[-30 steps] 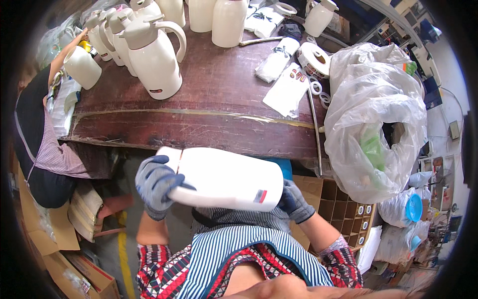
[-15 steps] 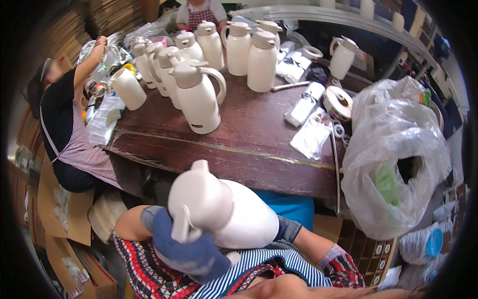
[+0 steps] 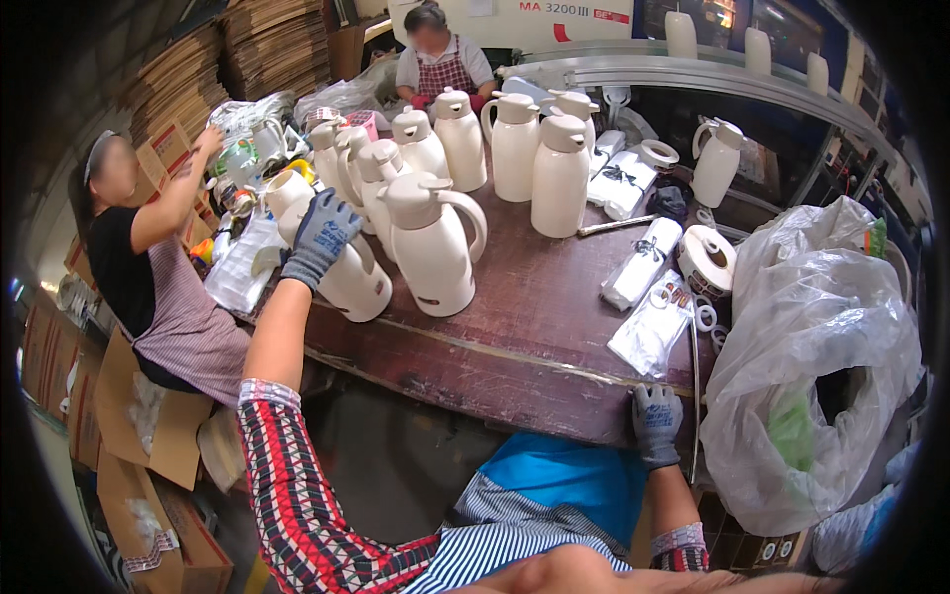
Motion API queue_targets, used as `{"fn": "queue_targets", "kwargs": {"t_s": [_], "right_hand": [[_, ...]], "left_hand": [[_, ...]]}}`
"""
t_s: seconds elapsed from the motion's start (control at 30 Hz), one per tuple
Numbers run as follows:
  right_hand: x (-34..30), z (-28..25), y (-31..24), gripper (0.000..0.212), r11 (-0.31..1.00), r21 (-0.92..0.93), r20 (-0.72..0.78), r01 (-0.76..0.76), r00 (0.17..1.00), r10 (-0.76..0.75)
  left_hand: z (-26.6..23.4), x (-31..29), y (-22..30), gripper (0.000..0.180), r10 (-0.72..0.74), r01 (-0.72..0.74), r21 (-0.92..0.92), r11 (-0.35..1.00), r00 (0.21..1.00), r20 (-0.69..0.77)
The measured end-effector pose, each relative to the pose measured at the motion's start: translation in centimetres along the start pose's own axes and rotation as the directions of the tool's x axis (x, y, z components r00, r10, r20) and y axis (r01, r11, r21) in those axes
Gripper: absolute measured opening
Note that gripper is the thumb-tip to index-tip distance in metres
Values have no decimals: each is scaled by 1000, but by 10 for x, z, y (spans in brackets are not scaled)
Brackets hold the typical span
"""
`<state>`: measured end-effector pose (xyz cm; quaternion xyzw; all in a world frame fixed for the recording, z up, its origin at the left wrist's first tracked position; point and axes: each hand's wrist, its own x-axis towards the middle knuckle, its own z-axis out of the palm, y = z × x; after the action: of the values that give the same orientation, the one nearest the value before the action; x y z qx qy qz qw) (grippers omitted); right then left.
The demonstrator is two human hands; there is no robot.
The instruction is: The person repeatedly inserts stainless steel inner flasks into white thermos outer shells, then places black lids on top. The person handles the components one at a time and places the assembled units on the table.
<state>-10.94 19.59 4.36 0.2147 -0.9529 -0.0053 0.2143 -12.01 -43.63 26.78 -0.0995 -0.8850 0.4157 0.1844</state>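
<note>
My left hand (image 3: 328, 236), in a grey-blue work glove, reaches to the left side of the table. Its fingers close over the top of a white vacuum jug (image 3: 357, 284) that stands on the tabletop, hiding most of its lid. Right beside it stands another white vacuum jug (image 3: 433, 259) with its handle to the right. My right hand (image 3: 655, 421), gloved alike, rests on the table's front edge with fingers extended and nothing held. Several more jugs (image 3: 559, 183) crowd behind, and a lidless white jug body (image 3: 289, 198) is just beyond my left hand.
On the dark wooden table (image 3: 534, 297) lie wrapped white packets (image 3: 643, 262), a label roll (image 3: 707, 259) and a thin rod. A large clear plastic bag (image 3: 821, 346) bulges at the right. One co-worker (image 3: 148, 247) is at left, another (image 3: 442, 64) across the table. Open cartons (image 3: 153, 406) sit lower left.
The white vacuum jug held at my lap now stands on the left of the table under my left hand. My right hand, hidden before, shows on the table edge. The view has tilted up.
</note>
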Motion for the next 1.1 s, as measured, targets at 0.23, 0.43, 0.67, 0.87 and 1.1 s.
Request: {"fn": "queue_targets", "kwargs": {"t_s": [0.23,0.43,0.67,0.87,1.1], "right_hand": [[-27,-15,2,36,996,61,45,-61,997,58],[-24,-43,-8,50,934,293,180,-205,971,157],[-45,-82,1,66,849,498,166,-174,981,104],[-182,-121,12,54,888,420,-6,-187,978,208],[-424,-113,124,41,264,80,-229,-961,240,943]], "left_hand": [[-17,20,8,30,-309,293,192,937,949,62],[-116,267,71,58,-398,-110,-868,484,856,-330],[54,469,134,55,-221,91,-557,826,960,-170],[-70,366,179,65,-261,-113,-578,808,811,-523],[-220,133,243,61,-265,-291,-718,632,789,-554]]}}
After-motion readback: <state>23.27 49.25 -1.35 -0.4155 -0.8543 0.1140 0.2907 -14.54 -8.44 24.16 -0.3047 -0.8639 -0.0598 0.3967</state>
